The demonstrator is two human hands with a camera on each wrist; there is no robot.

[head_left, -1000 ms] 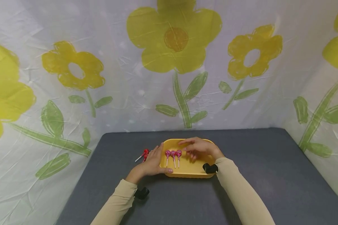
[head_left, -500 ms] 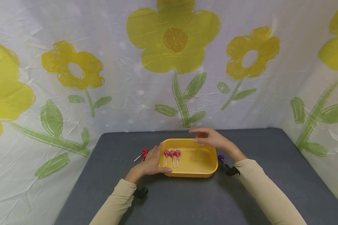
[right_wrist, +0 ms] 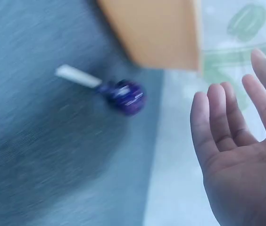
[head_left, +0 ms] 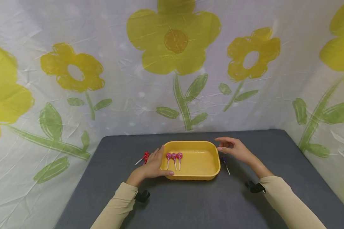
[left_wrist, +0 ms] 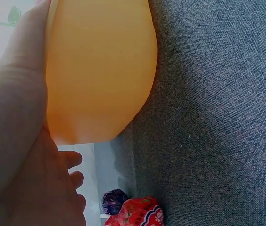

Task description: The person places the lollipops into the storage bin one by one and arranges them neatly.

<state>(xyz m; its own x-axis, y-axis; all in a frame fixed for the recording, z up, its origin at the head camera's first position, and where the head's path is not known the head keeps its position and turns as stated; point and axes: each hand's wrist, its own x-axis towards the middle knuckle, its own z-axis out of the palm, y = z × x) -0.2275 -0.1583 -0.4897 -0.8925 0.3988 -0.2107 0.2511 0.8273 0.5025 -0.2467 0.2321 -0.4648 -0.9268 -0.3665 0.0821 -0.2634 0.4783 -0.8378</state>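
Since the right hand withdrew, the purple lollipop shows whole.

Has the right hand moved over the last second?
Yes, to the right: in the head view, the right hand has gone from over the inside of the yellow tray to its right edge, now mostly outside it.
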